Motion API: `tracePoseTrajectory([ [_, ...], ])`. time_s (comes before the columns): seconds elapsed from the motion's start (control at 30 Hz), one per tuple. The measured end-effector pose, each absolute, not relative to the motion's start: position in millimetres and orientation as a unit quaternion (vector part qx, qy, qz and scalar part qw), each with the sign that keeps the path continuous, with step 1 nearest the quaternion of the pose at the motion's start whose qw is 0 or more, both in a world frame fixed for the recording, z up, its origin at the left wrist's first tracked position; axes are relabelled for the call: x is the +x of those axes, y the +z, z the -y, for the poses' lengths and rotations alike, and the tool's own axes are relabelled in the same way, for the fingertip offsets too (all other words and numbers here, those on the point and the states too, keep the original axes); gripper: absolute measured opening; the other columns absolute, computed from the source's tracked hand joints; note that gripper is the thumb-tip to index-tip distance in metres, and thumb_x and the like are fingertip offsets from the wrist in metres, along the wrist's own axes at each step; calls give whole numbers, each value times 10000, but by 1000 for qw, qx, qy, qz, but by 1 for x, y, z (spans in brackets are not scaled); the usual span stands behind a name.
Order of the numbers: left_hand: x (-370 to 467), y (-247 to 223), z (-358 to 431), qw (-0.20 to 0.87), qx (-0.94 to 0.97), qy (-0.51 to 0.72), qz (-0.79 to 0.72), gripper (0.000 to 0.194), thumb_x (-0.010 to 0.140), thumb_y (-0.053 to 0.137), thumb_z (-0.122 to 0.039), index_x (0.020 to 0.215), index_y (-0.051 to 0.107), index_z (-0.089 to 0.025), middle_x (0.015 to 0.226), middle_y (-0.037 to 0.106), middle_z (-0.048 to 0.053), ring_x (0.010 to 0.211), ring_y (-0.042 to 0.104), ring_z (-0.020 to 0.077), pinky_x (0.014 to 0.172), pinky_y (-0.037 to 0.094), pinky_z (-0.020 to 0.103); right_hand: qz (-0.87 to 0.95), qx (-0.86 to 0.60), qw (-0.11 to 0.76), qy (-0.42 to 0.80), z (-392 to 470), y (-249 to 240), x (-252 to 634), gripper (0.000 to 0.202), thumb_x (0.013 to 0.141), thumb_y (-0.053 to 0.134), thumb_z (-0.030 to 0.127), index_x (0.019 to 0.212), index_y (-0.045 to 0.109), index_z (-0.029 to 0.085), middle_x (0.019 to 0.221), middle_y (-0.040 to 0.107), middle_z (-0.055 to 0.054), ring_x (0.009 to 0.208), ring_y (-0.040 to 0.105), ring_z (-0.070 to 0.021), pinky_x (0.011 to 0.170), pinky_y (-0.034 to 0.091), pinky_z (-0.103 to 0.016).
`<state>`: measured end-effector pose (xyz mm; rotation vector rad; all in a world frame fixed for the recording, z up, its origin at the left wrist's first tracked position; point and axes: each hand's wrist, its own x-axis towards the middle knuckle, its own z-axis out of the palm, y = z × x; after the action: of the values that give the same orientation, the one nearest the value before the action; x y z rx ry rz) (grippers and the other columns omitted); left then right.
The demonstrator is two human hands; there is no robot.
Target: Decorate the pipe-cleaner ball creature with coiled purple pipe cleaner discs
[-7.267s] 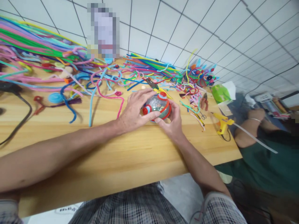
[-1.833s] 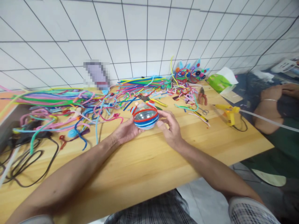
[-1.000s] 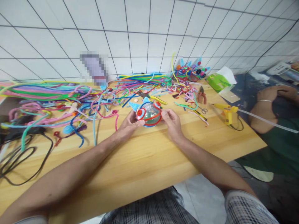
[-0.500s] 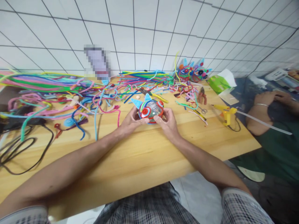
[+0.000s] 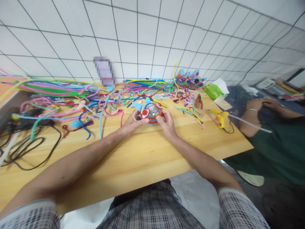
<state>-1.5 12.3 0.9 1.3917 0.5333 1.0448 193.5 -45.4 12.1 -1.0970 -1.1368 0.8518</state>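
Between my two hands I hold a round animal-head craft (image 5: 154, 111) over the wooden table. It has a clear, shiny middle, red-and-white round eyes, coiled colored pipe-cleaner edging and two pointed light-blue ears. My left hand (image 5: 134, 121) grips its left side, thumb along the lower front. On its right side my right hand (image 5: 168, 124) closes with the thumb near the lower edge. The fingers behind the craft are partly hidden. Just beyond it lie yellow-handled pliers (image 5: 160, 103).
Loose pipe cleaners (image 5: 59, 89) spread along the wall. Two similar craft heads (image 5: 190, 79) stand at the back right. A yellow glue gun (image 5: 221, 119) and small scissors (image 5: 200, 115) lie right; a black cable (image 5: 35, 143) coils left. Beyond the table's right end sits another person (image 5: 274, 133).
My view has shifted, so the table and its contents appear moved, with those on the right further left. Both hands keep hold of the craft, which looks slightly turned.
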Motion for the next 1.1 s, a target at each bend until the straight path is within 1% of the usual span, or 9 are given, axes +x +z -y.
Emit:
tracePoseTrajectory([
  [0.1,-1,-1,-15,616,604,450,-232,765,759,948,-514,1380,618,-212,1456,677,126,1357,626,336,1148,513,479,483,-479,635,366,40,11,198,625,810,748,815,1052,678,243,1122,791,-74,1074,717,-262,1006,591,-450],
  [0.27,1,5,-13,645,595,428,-215,812,747,962,-499,1426,615,-221,1471,680,130,1329,663,354,1096,565,474,461,-498,643,356,37,4,204,578,780,820,748,1035,690,246,1086,791,-55,1052,710,-253,982,585,-433],
  [0.4,1,10,-13,661,593,413,-201,826,761,960,-482,1467,611,-233,1499,675,131,1373,642,368,1130,549,489,457,-507,630,370,37,4,209,547,784,843,707,1042,695,248,1097,785,-53,1046,704,-244,1001,577,-433],
  [0.53,-1,8,-14,670,589,403,-207,829,774,947,-507,1477,602,-234,1523,666,139,1446,590,387,1192,500,522,452,-501,616,408,36,10,213,565,802,839,694,1124,681,257,1201,779,-63,1090,713,-244,1028,581,-433],
  [0.63,-3,4,-14,674,569,411,-230,864,753,953,-542,1477,592,-239,1531,657,153,1461,579,404,1209,480,549,438,-496,614,431,34,11,213,615,777,851,711,1152,673,258,1253,773,-68,1117,717,-250,1050,581,-440],
  [0.8,-3,-3,-16,671,552,433,-240,792,733,945,-615,1362,634,-248,1459,697,130,1409,623,383,1179,507,545,448,-502,607,423,34,9,209,646,759,852,725,1157,677,247,1247,775,-81,1129,716,-263,1072,573,-460],
  [0.97,-2,-6,-19,651,561,457,-230,768,676,1002,-550,1262,619,-234,1383,727,111,1290,687,322,1085,556,467,471,-501,607,398,32,6,211,651,734,853,742,1125,680,251,1170,787,-72,1108,711,-265,1085,558,-475],
  [1.03,-3,-4,-20,654,562,456,-221,768,671,1014,-516,1257,612,-227,1371,730,113,1281,691,325,1049,569,450,475,-493,604,408,30,7,213,671,703,871,749,1118,679,258,1181,788,-76,1120,711,-274,1084,559,-487],
  [1.1,-5,-2,-21,657,568,449,-211,752,692,1007,-489,1276,615,-221,1384,720,118,1302,682,341,1055,567,458,484,-484,598,418,26,9,217,683,674,894,743,1109,673,265,1215,783,-83,1158,707,-287,1091,559,-495],
])
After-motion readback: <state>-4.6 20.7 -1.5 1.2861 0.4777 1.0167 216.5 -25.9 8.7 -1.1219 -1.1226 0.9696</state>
